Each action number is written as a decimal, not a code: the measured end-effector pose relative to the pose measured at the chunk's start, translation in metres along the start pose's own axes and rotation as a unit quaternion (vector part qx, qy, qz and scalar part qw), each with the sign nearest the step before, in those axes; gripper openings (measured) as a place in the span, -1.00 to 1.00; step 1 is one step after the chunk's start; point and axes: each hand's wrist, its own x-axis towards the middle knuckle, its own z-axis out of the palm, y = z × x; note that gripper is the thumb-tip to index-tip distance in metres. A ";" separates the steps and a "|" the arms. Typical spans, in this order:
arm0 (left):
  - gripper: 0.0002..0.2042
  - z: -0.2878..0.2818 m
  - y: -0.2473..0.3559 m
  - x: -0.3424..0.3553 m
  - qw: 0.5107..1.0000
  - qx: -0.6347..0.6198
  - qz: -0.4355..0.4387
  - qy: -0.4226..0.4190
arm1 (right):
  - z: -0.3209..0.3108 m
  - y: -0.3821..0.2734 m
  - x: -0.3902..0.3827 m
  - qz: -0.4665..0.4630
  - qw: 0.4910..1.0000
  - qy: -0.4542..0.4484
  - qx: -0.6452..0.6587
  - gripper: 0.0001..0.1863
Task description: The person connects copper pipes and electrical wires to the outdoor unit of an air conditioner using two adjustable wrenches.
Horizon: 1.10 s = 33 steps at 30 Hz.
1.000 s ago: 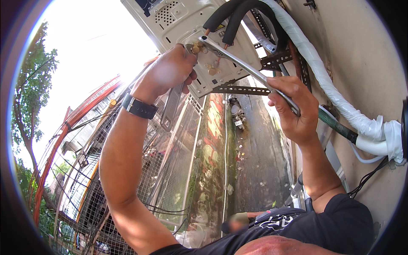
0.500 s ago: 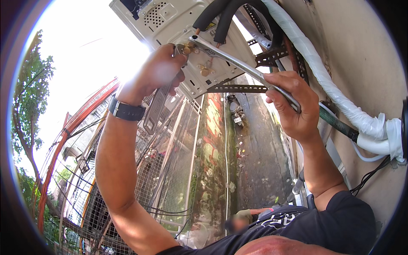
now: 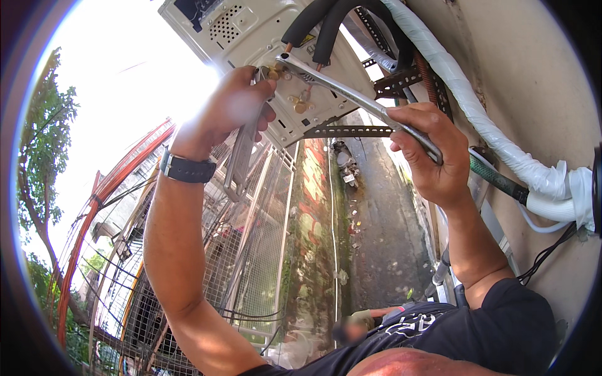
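Observation:
My left hand (image 3: 235, 109), with a dark watch on its wrist, is closed around a grey wrench (image 3: 241, 156). The wrench's upper end is at the upper brass valve (image 3: 274, 74) on a pale metal outdoor air-conditioner unit (image 3: 251, 44). In my right hand (image 3: 433, 147) is the lower handle of a long silver adjustable wrench (image 3: 357, 97). Its head lies by the same fitting, next to a copper pipe in black foam insulation (image 3: 329, 37). How the jaws sit on the nut is too small to tell. A second brass valve (image 3: 300, 105) sits lower on the unit.
A perforated metal bracket (image 3: 351, 131) runs under the unit. White-wrapped piping (image 3: 464, 88) follows the wall (image 3: 520, 75) at right. Far below lies a narrow alley (image 3: 382, 219), beside wire mesh (image 3: 244, 250) and orange cables (image 3: 88, 232). Another person (image 3: 357, 329) is partly visible below.
The lower handle of the grey wrench in my left hand has swung slightly and is turned more edge-on. My right hand and its wrench have barely moved.

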 end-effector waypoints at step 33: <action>-0.57 0.021 -0.027 0.001 0.971 -0.209 0.080 0.079 | -0.002 -0.023 0.004 0.014 0.996 0.000 -0.092 -0.58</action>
